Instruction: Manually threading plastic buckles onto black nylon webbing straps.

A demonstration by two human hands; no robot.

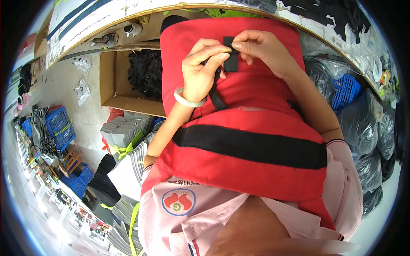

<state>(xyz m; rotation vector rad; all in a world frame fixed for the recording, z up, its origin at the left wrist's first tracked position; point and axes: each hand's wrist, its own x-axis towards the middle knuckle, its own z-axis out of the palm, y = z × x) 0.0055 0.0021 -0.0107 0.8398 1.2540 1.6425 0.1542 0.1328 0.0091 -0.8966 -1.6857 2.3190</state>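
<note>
Black strap piece point(231, 57) is standing w/ its long axis running away from the person, top end pointing toward the far bench edge, bottom end toward the body. It's sitting on the upper part of the red padded vest point(252, 141), btwn both hands. Looks like a short flat black rectangle, matte; a thinner black webbing strap point(215, 96) is trailing down from under the left hand toward the wide black band point(252, 147) crossing the vest below the hands.

Left hand point(204, 70) is closing narrow, thumb and forefinger pinching at the strap piece's left edge; pale bangle point(188, 100) on that wrist. Right hand point(265, 49) is pinching the strap piece's top from the right side, fingers curled tight. Both are holding it, fingertips nearly touching each other.

The vest is lying across the lap, covering most of the space under the hands, hiding the lower forearms partly. Left of the left hand: an open cardboard box point(112, 81) w/ more black pieces point(145, 72) heaped inside. Right of the right hand: a blue plastic crate point(346, 89) and dark plastic bags point(367, 123). Beyond the hands: curved bench edge point(128, 17). Below-left: stacks of grey sheets point(128, 128).
</note>
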